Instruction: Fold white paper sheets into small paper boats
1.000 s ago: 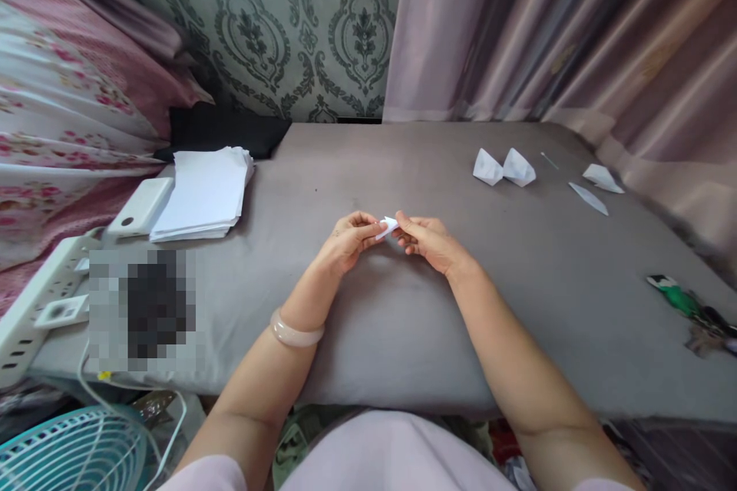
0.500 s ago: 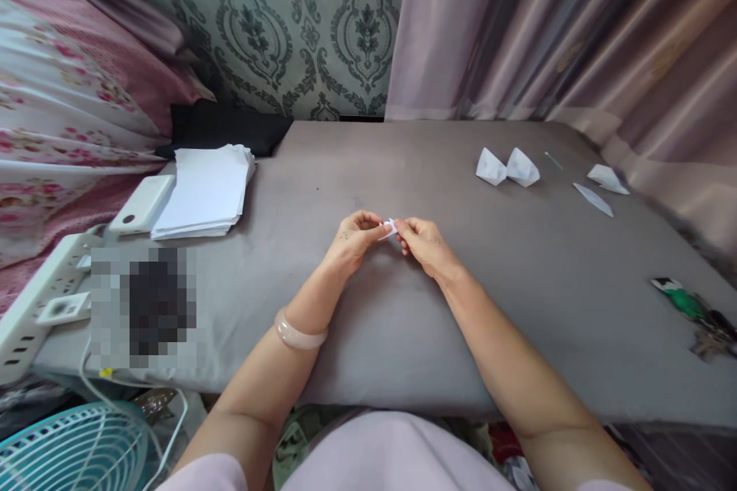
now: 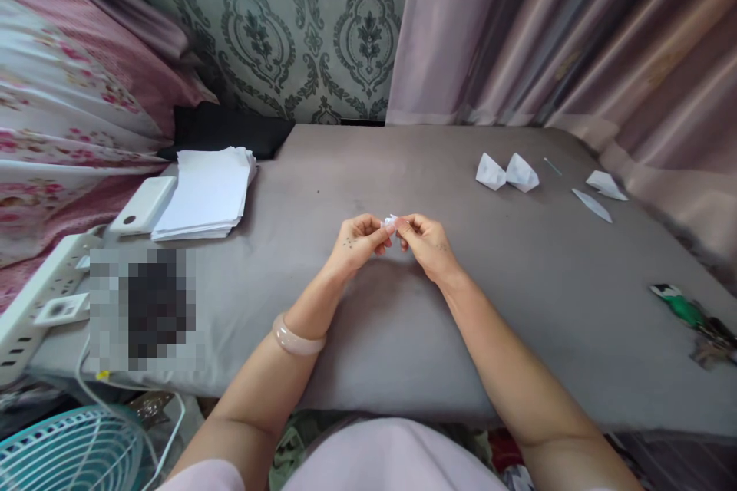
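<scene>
A small piece of folded white paper is pinched between my two hands above the middle of the table. My left hand grips its left side between thumb and fingers; a pale bangle circles that wrist. On the other side, my right hand holds the paper the same way, thumb on top. The fingers cover most of the paper, so its full shape is hidden. Two folded white paper shapes stand side by side farther back on the right.
On the grey-covered table, a stack of white paper lies left beside a white box. A power strip runs along the left edge. At right are a cotton swab, more folded paper and keys with a green tag.
My hands have drawn slightly closer together around the folded paper, and less of it shows between the fingers. The view has shifted slightly; the things on the table stay put.
</scene>
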Tool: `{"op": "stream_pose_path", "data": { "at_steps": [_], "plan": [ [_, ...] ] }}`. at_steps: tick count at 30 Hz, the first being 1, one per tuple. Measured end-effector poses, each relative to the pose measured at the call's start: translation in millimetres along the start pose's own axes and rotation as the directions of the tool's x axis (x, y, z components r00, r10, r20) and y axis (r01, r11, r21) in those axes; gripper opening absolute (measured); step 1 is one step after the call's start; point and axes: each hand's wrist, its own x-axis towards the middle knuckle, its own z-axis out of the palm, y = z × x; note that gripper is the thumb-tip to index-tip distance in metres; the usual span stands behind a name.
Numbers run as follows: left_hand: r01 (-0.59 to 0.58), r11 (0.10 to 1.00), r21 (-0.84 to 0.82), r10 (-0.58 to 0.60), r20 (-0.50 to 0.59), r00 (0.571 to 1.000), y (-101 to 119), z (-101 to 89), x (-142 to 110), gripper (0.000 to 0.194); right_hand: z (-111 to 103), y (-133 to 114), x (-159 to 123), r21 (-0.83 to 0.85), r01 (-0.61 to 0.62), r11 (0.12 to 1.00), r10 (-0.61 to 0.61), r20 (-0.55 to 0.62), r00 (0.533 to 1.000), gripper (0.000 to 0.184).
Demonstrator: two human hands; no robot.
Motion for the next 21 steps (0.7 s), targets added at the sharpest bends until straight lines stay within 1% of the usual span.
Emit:
{"op": "stream_pose_path", "data": {
  "at_steps": [4,6,8,10,12,13,15,17,19,21],
  "plan": [
    [0.017,0.999,-0.038,-0.017,0.017,1.000,0.3,1.3,-1.0,0.034,0.0,4.2,1.6,-0.052,0.057,0.997,-0.061,-0.063,0.996,0.037],
    [0.043,0.999,-0.031,-0.042,0.028,0.999,1.2,-0.3,-0.5,0.035,-1.9,7.1,3.4,-0.084,0.062,0.995,-0.068,-0.065,0.996,0.036],
    [0.071,0.997,-0.034,-0.069,0.046,0.997,2.2,-2.8,0.5,0.036,-5.1,9.1,5.3,-0.106,0.058,0.993,-0.061,-0.030,0.998,0.036],
    [0.070,0.996,-0.052,-0.066,0.066,0.996,1.9,-5.0,1.6,0.040,-8.8,9.5,6.7,-0.093,0.049,0.994,-0.046,0.029,0.999,0.035],
    [0.028,0.998,-0.048,-0.023,0.097,0.995,-1.2,-6.1,2.8,0.049,-11.5,8.6,7.2,-0.046,0.013,0.999,-0.010,0.060,0.998,0.036],
    [-0.004,1.000,-0.031,0.008,0.112,0.994,-4.0,-6.1,3.4,0.052,-12.1,8.0,7.1,-0.014,-0.017,1.000,0.018,0.051,0.999,0.038],
    [-0.083,0.996,0.042,0.078,0.112,0.991,-11.2,-5.8,4.7,0.050,-11.6,6.5,6.6,0.056,-0.078,0.995,0.079,-0.003,0.997,0.044],
    [-0.152,0.973,0.171,0.140,0.081,0.987,-18.3,-5.7,5.7,0.044,-9.7,5.1,6.1,0.103,-0.117,0.988,0.122,-0.044,0.992,0.044],
    [-0.192,0.934,0.303,0.185,0.052,0.981,-22.3,-6.1,5.8,0.042,-7.7,4.1,5.7,0.116,-0.134,0.984,0.138,-0.032,0.990,0.039],
    [-0.211,0.908,0.361,0.205,0.056,0.977,-22.4,-6.7,4.9,0.041,-6.9,3.5,5.3,0.128,-0.141,0.982,0.143,-0.007,0.990,0.037]
  ]
}}
